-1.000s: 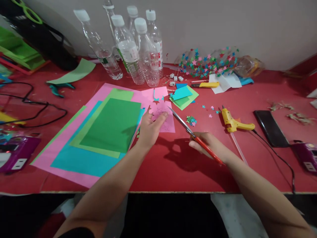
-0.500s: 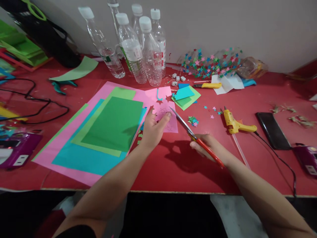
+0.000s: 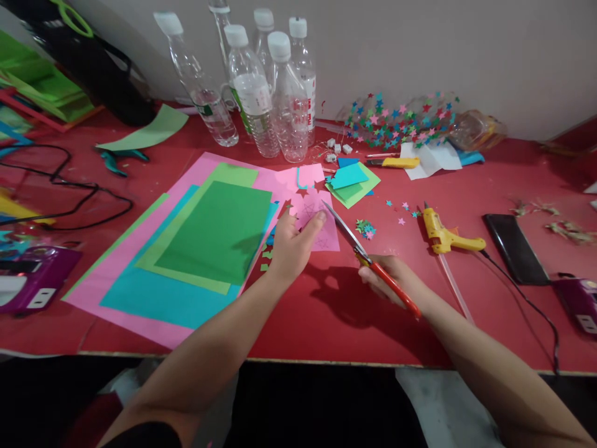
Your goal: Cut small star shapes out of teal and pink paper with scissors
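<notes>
My left hand [image 3: 293,246] pinches a piece of pink paper [image 3: 330,239] with stars drawn on it; its top edge is cut into star-shaped notches. In my right hand [image 3: 389,277] is a pair of scissors [image 3: 352,239] with red handles, its blades looking closed and pointing up and left. The scissor tips lie close to the paper's upper right edge; whether they touch it I cannot tell. A small pile of cut paper stars [image 3: 365,228] lies just right of the blades. Left of my left hand is a stack of coloured sheets [image 3: 219,230], dark green on top.
Clear plastic bottles [image 3: 291,118] stand against the wall beside a bottle covered in stars [image 3: 401,121]. A yellow cutter [image 3: 401,163] and small paper pieces [image 3: 347,177] lie behind my hands. On the right are a yellow glue gun [image 3: 443,233] and a black phone [image 3: 515,249].
The whole view has shifted slightly, moving things a little to the right. Both hands keep nearly the same places, still holding the pink paper and the scissors.
</notes>
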Tool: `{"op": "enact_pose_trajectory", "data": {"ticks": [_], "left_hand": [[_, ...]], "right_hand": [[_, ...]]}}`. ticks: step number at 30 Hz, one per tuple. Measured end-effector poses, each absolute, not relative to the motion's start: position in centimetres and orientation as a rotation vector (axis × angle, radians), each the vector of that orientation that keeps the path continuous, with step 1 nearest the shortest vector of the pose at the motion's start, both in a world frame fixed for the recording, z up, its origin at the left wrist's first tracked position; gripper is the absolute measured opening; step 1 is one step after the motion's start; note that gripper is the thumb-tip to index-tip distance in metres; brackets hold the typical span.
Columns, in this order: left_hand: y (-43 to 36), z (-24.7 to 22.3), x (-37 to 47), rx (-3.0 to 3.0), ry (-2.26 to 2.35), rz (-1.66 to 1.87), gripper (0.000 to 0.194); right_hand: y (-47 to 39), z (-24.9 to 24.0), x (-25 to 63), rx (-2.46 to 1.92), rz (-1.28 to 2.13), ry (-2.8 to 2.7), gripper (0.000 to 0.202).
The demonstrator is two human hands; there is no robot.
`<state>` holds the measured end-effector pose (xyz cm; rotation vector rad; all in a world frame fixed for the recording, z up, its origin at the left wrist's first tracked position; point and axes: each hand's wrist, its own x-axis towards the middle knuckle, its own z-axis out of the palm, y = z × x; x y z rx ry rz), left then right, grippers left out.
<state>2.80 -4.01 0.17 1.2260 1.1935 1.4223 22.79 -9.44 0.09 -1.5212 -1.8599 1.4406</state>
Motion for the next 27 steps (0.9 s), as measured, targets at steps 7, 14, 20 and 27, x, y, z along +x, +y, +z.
{"op": "enact_pose_trajectory", "data": {"ticks": [7, 14, 20, 27], "left_hand": [[-3.91, -0.13, 2.86, 1.264, 1.191, 1.427, 0.014], [-3.96, -0.15, 2.98, 1.225, 1.156, 1.424, 0.014], [-3.91, -0.3, 3.08, 1.153, 1.139, 1.45, 0.015], [-3.93, -0.5, 3.18, 1.085, 1.138, 1.425, 0.02]], "right_hand": [[-9.49, 0.26, 22.41, -1.559, 1.428, -1.828, 0.047], [-9.46, 0.42, 22.13, -1.566, 1.413, -1.82, 0.048], [-9.38, 0.59, 22.15, -1.583, 1.42, -1.817, 0.049], [-9.24, 0.26, 22.37, -1.554, 1.435, -1.811, 0.05]]}}
